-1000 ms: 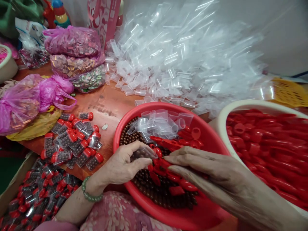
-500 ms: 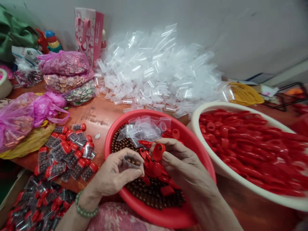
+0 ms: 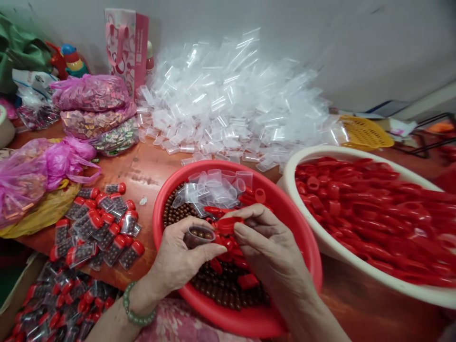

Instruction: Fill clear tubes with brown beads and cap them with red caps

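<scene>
My left hand (image 3: pixel 183 251) grips a clear plastic tube (image 3: pixel 200 236) with brown beads inside, its open mouth tilted up. My right hand (image 3: pixel 265 237) pinches a red plastic cap (image 3: pixel 228 225) close beside the tube's mouth; the two are apart or barely touching, I cannot tell which. Both hands are over a red basin (image 3: pixel 313 259). In the basin lie many brown beads (image 3: pixel 223 287), a cluster of empty clear tubes (image 3: pixel 210 190) and loose red caps (image 3: pixel 248 281), partly hidden by my hands.
A cream basin (image 3: pixel 290 173) heaped with red caps stands at right. Behind lies a big pile of clear tubes (image 3: pixel 228 104). Filled, capped tubes (image 3: pixel 101 223) lie at left, with more in a box (image 3: pixel 53 304) below. Pink bags (image 3: pixel 94 92) and a yellow basket (image 3: pixel 366 133) are farther off.
My left hand has moved right with the filled tube, closer to the cap. The red cap in my right hand has turned from upright to lying sideways.
</scene>
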### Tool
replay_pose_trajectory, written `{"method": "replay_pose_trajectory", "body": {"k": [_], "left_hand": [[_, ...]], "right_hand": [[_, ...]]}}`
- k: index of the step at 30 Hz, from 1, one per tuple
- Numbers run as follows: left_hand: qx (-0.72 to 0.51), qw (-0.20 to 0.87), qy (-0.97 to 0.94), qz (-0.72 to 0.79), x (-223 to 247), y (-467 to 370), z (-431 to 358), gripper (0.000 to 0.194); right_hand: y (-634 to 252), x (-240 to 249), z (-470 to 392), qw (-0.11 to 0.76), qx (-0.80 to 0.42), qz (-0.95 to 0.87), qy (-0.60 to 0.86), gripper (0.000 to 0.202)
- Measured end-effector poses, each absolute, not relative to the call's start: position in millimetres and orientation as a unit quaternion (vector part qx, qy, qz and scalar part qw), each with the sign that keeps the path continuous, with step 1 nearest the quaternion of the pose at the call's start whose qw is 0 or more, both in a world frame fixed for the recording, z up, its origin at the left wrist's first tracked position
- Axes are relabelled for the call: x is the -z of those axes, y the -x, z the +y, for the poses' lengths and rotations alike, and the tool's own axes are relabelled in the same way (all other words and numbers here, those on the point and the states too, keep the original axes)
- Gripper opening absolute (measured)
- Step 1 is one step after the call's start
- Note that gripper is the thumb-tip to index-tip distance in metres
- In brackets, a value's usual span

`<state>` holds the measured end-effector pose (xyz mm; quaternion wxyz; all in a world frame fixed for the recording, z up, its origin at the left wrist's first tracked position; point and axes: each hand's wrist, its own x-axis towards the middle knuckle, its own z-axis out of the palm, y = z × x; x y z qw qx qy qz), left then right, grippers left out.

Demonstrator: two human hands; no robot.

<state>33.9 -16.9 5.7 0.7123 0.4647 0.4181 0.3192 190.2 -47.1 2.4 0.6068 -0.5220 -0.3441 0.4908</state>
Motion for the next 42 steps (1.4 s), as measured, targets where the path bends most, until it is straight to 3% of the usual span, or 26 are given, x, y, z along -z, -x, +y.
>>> {"method": "replay_pose_trajectory", "body": {"k": [5,10,18,29,35,42], "left_hand": [[-0.361,0.711,-0.420,0.434,-3.3,-37.3,-16.2,0.031],[-0.401,0.701,-0.406,0.427,-4.5,-36.8,-12.8,0.025],[-0.384,0.744,-0.378,0.395,0.1,-32.5,-7.5,0.024],[-0.425,0.762,-0.320,0.369,10.2,-41.0,-8.2,0.025],[-0.406,0.754,-0.368,0.362,6.4,-35.8,-5.2,0.023],[-0.424,0.711,-0.429,0.361,-0.8,-42.3,-3.4,0.013]], "right_hand": [[-179.9,-0.5,-54.3,0.596,-0.416,-0.406,0.554,0.008],[-175.6,-0.7,-55.7,0.562,-0.302,-0.504,0.582,0.014],[-178.4,6.6,-53.3,0.520,-0.179,-0.670,0.498,0.028],[-179.2,5.8,-53.7,0.416,-0.021,-0.754,0.507,0.036],[-187.5,-3.3,-50.2,0.386,-0.081,-0.778,0.490,0.029],[-183.7,2.1,-52.3,0.555,-0.274,-0.504,0.603,0.025]]}}
